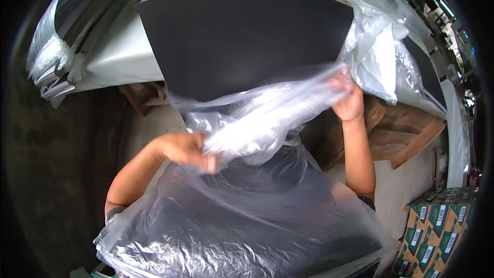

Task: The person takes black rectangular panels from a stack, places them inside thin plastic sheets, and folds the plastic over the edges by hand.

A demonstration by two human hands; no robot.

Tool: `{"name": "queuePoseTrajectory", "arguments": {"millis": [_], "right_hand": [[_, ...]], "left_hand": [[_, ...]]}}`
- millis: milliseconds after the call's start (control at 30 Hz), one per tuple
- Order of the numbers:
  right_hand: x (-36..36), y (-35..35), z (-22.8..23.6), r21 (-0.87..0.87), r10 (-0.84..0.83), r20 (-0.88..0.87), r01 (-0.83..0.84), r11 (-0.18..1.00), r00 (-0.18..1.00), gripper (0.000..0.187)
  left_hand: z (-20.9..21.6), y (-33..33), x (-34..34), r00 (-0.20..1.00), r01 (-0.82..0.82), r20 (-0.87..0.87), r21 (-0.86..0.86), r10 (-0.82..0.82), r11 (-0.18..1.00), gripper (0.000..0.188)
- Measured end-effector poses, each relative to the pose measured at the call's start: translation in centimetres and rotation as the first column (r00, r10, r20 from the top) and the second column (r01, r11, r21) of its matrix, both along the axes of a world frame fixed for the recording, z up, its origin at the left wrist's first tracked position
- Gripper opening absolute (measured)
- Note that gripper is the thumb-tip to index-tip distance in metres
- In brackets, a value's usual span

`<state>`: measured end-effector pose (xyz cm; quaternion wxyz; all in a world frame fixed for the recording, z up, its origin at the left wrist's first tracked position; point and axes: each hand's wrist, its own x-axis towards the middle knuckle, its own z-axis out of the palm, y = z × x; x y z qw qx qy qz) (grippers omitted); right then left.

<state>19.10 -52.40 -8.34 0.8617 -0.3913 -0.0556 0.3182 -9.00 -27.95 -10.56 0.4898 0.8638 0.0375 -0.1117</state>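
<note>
Where it bunches up, clear plastic film [272,118], whitish, glossy

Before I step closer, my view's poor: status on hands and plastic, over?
Left hand and right hand gripping bunched clear plastic, motion-blurred. Plastic overlaps near edge of dark panel. Nothing visibly blocking hands.

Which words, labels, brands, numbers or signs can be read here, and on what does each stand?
Stacked green-and-brown cardboard cartons: dark print on white labels, not copied here; finer print too small.
Clear crinkled plastic sheet: no print visible.
Flat black panel: no print visible.
</note>
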Motion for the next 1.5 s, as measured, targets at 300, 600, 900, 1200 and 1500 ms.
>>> {"name": "queuePoseTrajectory", "arguments": {"millis": [300, 600, 900, 1200, 1500], "right_hand": [[1.8, -3.1, -1.5, 0.263, 0.258, 0.122, -0.282, 0.923, 0.958, 0.02], [0.1, -6.1, -4.7, 0.132, 0.483, 0.467, -0.598, 0.79, 0.741, 0.053], [-1.2, -3.8, -5.6, -0.215, 0.179, 0.176, -0.139, 0.966, 0.968, 0.026], [4.1, -2.3, 5.8, 0.411, -0.265, 0.903, 0.861, 0.3, -0.339, 0.019], [0.5, -4.1, 4.7, 0.236, 0.432, 0.767, 0.836, 0.496, -0.474, 0.048]], "left_hand": [[-0.5, 1.0, -1.0, 0.941, -0.275, 0.11, -0.304, 0.32, 0.912, 0.025], [-2.7, 3.4, -1.3, 0.81, -0.539, -0.099, -0.514, 0.578, 0.667, 0.037], [-1.2, 0.5, -2.3, 0.87, -0.244, 0.094, -0.772, 0.484, 0.587, 0.036], [9.8, 6.9, 4.7, 0.398, -0.689, 0.912, 0.23, 0.094, 0.687, 0.058], [6.8, 4.3, -0.5, 0.293, -0.819, 0.954, 0.286, -0.066, 0.498, 0.041]]}}
